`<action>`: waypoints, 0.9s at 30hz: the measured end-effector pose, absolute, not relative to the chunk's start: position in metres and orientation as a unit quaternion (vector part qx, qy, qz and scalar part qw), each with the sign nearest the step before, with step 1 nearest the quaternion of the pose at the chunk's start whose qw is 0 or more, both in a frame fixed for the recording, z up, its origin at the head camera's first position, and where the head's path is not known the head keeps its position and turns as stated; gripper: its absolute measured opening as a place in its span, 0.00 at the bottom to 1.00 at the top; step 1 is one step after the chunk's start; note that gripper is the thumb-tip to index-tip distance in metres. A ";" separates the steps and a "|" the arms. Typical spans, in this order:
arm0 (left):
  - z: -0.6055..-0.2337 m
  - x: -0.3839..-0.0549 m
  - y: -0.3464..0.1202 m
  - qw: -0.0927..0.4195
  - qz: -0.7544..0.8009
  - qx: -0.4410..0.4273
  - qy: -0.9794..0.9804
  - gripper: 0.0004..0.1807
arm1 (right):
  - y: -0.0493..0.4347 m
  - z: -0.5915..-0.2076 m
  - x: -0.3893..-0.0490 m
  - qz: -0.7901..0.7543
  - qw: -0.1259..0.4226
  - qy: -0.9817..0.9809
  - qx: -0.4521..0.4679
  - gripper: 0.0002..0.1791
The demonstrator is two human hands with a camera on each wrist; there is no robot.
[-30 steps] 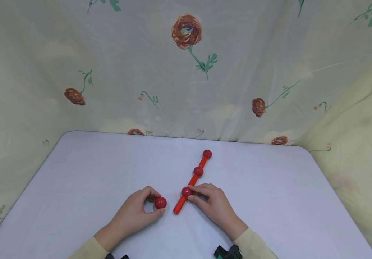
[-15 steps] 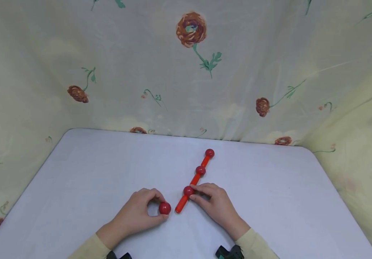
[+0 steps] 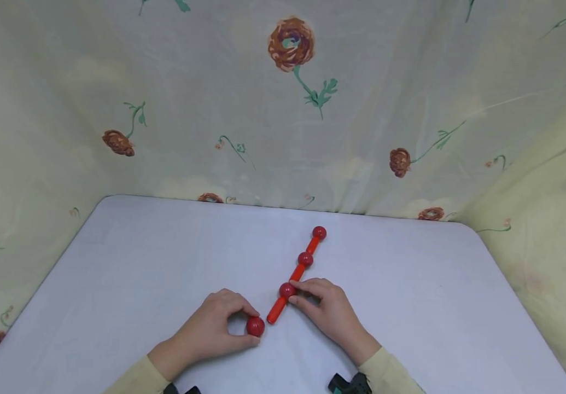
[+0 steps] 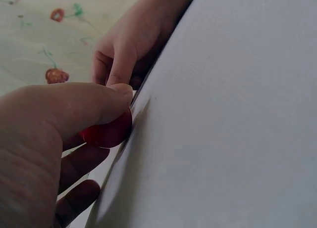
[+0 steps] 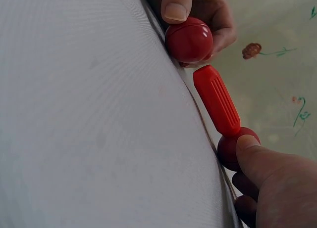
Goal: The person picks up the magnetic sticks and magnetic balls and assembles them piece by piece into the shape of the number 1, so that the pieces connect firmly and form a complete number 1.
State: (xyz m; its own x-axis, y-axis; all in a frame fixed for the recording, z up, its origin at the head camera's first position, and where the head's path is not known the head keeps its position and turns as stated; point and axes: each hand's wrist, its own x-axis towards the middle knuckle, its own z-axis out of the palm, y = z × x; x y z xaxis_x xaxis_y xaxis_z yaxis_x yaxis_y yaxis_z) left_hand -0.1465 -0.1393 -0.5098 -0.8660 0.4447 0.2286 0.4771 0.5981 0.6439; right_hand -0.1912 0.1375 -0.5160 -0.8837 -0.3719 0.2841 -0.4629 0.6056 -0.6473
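Thumb and fingers of my left hand (image 3: 216, 325) pinch a loose dark red ball (image 3: 255, 326). A faint seam runs round that ball in the right wrist view. Just right of it lies a slanting chain of red balls and orange-red ribbed rods. My right hand (image 3: 329, 312) pinches the chain's nearest ball (image 3: 286, 290). From this ball the end rod (image 5: 217, 100) points toward the left hand's ball, a small gap between them. Farther up the chain come a middle ball (image 3: 305, 259) and a far ball (image 3: 319, 233), joined by short rods.
A white-covered table (image 3: 164, 246) spreads beneath both hands. Behind and beside it hangs a pale curtain (image 3: 189, 98) printed with brown flowers. Black wrist gear (image 3: 349, 384) shows at the lower edge near the right sleeve.
My left hand has brought its ball right and nearer to me, beside the chain's free rod end. The head view shifted slightly; my right hand keeps its pinch on the chain.
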 end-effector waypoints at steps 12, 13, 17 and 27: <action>-0.510 -0.141 -0.129 0.021 -0.375 -0.251 -0.892 0.16 | 0.138 -0.516 -0.192 0.383 0.059 -0.891 0.236 0.19; -0.510 -0.141 -0.128 0.024 -0.375 -0.252 -0.892 0.17 | 0.137 -0.516 -0.192 0.383 0.059 -0.891 0.236 0.20; -0.511 -0.141 -0.126 0.028 -0.376 -0.251 -0.891 0.17 | 0.137 -0.517 -0.192 0.381 0.059 -0.893 0.234 0.20; -0.509 -0.139 -0.122 0.025 -0.376 -0.264 -0.888 0.16 | 0.136 -0.516 -0.191 0.381 0.061 -0.894 0.229 0.19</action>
